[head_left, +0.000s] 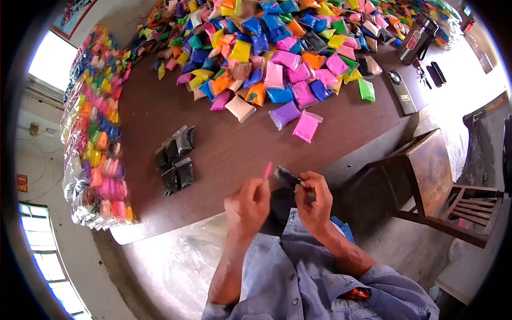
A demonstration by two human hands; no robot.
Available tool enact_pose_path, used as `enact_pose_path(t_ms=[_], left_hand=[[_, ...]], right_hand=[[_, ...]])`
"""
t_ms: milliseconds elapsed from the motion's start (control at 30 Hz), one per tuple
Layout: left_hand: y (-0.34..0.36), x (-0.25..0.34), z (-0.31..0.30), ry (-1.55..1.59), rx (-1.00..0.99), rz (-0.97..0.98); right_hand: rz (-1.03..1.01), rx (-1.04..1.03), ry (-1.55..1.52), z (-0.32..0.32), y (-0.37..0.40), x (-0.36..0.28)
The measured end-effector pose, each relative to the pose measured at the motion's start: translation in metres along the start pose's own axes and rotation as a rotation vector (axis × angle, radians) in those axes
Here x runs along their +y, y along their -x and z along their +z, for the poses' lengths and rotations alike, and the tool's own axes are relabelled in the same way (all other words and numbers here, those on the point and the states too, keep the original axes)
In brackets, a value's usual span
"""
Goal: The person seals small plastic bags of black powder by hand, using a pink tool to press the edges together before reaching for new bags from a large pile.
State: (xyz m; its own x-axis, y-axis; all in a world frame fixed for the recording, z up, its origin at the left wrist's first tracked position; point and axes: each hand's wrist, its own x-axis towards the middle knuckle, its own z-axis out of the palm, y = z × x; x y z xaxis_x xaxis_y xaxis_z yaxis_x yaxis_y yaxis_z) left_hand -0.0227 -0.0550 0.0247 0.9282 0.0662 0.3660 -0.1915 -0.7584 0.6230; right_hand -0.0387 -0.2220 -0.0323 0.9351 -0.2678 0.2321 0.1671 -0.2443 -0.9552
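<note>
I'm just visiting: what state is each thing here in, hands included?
Left hand: closed on a pink stick
Pink stick: held, one end sticking out
Right hand: pinching a black packet
Black packet: held; sealed or not, I can't tell
Black packets: lying grouped on the table
Colourful packets: filled, heaped
Flask: upright
</note>
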Motion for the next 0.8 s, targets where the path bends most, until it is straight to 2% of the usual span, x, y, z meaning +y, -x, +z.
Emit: enact_pose_path(t_ms=[67, 167, 233, 333, 400, 467, 533, 633, 800], left_hand=[[0.006, 0.013, 0.005, 0.031, -0.030, 0.100], [0.011, 0.015, 0.009, -0.170, -0.057, 0.193], [0.009, 0.002, 0.008, -0.356, -0.077, 0.235], [0.002, -0.027, 0.003, -0.410, -0.006, 0.176], [0.005, -0.024, 0.000, -0.369, 0.005, 0.168], [0.007, -0.003, 0.001, -0.290, 0.027, 0.240], [0.011, 0.012, 0.005, -0.261, -0.019, 0.255], [0.014, 0.005, 0.015, -0.291, -0.068, 0.251], [0.000, -0.007, 0.010, -0.321, -0.031, 0.251]], right_hand=[[-0.314, -0.042, 0.109, -0.001, -0.006, -0.001], [-0.386, -0.085, 0.094, 0.000, -0.006, -0.006], [-0.388, -0.096, 0.094, -0.001, -0.006, -0.006], [-0.372, -0.089, 0.101, -0.001, -0.003, -0.004], [-0.354, -0.063, 0.113, -0.003, -0.004, -0.002], [-0.354, -0.062, 0.114, -0.003, -0.007, -0.001], [-0.346, -0.059, 0.088, -0.001, -0.008, -0.002], [-0.377, -0.055, 0.082, 0.001, -0.011, 0.000], [-0.437, -0.074, 0.139, 0.002, -0.015, -0.004]])
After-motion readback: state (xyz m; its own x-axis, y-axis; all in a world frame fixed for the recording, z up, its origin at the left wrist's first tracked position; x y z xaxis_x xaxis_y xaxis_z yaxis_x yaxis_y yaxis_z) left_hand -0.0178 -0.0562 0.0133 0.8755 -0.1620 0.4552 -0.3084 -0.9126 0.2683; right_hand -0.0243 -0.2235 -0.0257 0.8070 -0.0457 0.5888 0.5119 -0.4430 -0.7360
